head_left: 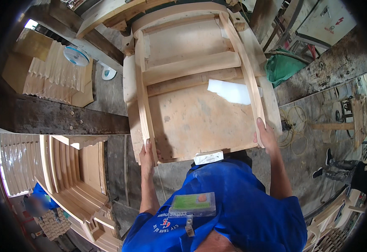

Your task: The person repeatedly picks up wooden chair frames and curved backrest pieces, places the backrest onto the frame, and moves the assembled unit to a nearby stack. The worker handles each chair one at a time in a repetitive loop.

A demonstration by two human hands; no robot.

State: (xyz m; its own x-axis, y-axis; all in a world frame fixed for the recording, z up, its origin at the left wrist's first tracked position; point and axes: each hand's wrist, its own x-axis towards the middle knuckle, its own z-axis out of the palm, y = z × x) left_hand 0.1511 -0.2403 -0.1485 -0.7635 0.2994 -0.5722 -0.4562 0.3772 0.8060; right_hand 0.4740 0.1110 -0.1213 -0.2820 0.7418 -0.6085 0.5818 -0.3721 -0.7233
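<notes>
A pale wooden frame [192, 68] lies in front of me, with two long side rails, a crossbar between them and a curved piece at the far end. It rests on a worn wooden board [200, 122]. My left hand [148, 154] is closed around the near end of the left rail [143, 96]. My right hand [266, 136] grips the near end of the right rail [250, 92], thumb on top. A torn white sheet [230, 91] lies on the board by the right rail. At the board's near edge is a small white block-like piece [208, 157].
Dark, stained beams [61, 115] flank the board on both sides. A green bag [285, 67] hangs at the right. Stacked curved wooden parts [78, 180] stand at the lower left. Coiled hose [294, 126] lies on the floor. Other people are at the far right [347, 170] and lower left.
</notes>
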